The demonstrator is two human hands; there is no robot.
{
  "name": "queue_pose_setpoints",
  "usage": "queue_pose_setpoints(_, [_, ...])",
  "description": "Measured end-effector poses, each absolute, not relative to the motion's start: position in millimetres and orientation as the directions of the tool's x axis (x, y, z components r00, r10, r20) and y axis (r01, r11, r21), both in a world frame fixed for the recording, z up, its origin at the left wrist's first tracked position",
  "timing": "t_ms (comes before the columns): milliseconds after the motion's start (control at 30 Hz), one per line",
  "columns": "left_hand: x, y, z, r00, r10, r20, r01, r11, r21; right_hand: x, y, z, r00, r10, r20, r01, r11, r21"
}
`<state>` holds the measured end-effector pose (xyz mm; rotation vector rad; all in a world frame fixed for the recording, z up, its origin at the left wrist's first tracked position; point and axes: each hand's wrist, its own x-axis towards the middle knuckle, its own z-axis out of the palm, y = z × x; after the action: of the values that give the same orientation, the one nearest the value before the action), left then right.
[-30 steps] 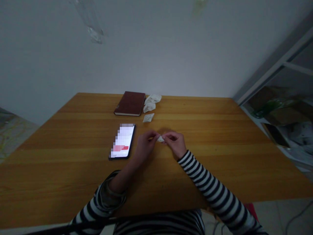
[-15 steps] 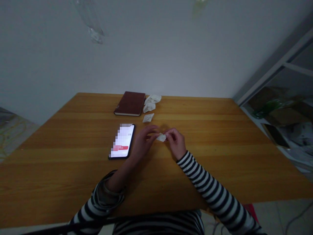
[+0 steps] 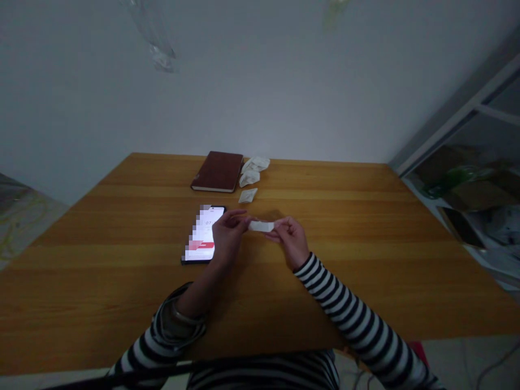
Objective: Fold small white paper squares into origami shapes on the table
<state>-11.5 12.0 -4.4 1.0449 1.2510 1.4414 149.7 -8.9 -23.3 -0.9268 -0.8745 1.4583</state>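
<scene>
Between my two hands is a small strip of folded white paper (image 3: pixel 261 226), held just above the wooden table. My left hand (image 3: pixel 228 234) pinches its left end between thumb and fingers and covers part of the phone. At the right end, my right hand (image 3: pixel 290 238) is closed on the paper with thumb and fingertips. Just beyond my hands lies a small folded white paper piece (image 3: pixel 247 195). Behind it are two more crumpled-looking white paper pieces, the nearer one (image 3: pixel 249 178) and the farther one (image 3: pixel 257 163).
A lit phone (image 3: pixel 199 238) lies left of my left hand. A dark red notebook (image 3: pixel 218 171) rests at the back of the wooden table (image 3: pixel 357 216), near the wall. Shelving with boxes (image 3: pixel 471 197) stands to the right, beyond the table's edge.
The paper between my hands has gone from a small angular shape to a longer flat strip. My left hand has shifted left, partly over the phone; my right hand stays nearly in place.
</scene>
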Motion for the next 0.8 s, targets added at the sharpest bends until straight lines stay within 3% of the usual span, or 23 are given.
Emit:
queue_pose_setpoints(133, [-11.0,6.6,6.7,-0.103,0.966,0.236,0.181,-0.215,0.960,153.2,-7.5,-20.5,-0.125,0.992,-0.009,-0.293,-0.045,-0.955])
queue_pose_setpoints(233, [-4.6,-1.3,11.6,0.029,0.949,0.315,0.286,-0.309,0.907,153.8,-8.3,-19.4,-0.127,0.992,0.005,-0.242,-0.026,-0.970])
queue_pose_setpoints(300, [-0.9,-3.3,9.2,-0.024,0.957,0.289,0.242,-0.275,0.930,153.3,-9.1,-19.4,-0.110,0.994,-0.003,-0.281,-0.034,-0.959])
queue_pose_setpoints(400, [0.9,0.7,-0.6,-0.144,0.982,0.126,0.027,-0.124,0.992,151.9,-9.8,-21.1,-0.114,0.994,-0.001,-0.357,-0.042,-0.933])
queue_pose_setpoints(533, [0.2,8.1,-8.5,-0.041,0.999,-0.007,-0.143,0.001,0.990,149.6,-8.7,-25.8,-0.078,0.996,-0.041,-0.404,-0.069,-0.912])
queue_pose_setpoints(667, [2.1,7.0,-4.6,0.111,0.993,0.030,-0.016,-0.028,0.999,147.9,-7.6,-29.3,0.035,0.999,-0.038,-0.400,-0.021,-0.916])
queue_pose_setpoints(800, [-0.3,5.1,-2.5,0.057,0.997,0.046,0.176,-0.056,0.983,148.3,-8.3,-29.5,-0.021,0.999,0.026,-0.264,0.020,-0.964])
